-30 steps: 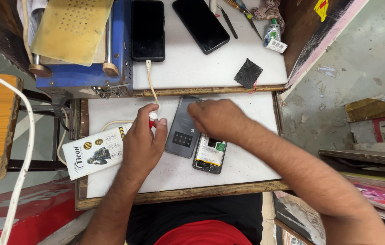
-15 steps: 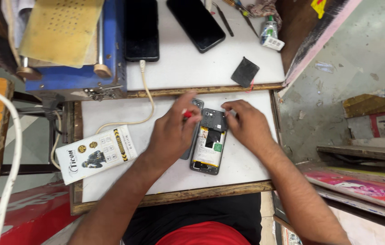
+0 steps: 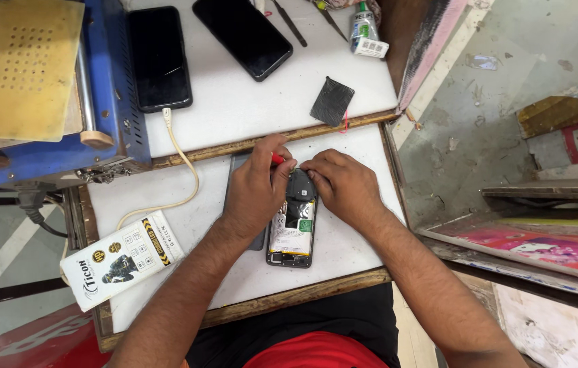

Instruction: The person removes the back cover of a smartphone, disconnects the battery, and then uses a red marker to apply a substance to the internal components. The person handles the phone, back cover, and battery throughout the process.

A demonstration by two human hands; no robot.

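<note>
1. Both hands had drawn closer together over the opened phone (image 3: 293, 228) since the earlier pictures, when the right hand (image 3: 343, 187) rested lower on it and the left hand (image 3: 258, 191) sat off to its left.
2. That closing-in suggested the work had narrowed to the phone's top end, where the fingertips nearly met.
3. The left hand was curled shut around a small red-handled tool (image 3: 277, 158), pinched between thumb and forefinger, its tip hidden against the phone's top edge.
4. The right hand was bent over the phone's upper right corner, fingers pressed on the dark cover there; whether it gripped anything could not be told.
5. The phone lay face down on the white desk (image 3: 343, 272), back removed, battery and green label showing, directly below both hands.
6. A grey back cover (image 3: 234, 163) lay just left of the phone, mostly under the left hand.
7. A white printed box (image 3: 122, 259) lay well left of the phone.
</note>
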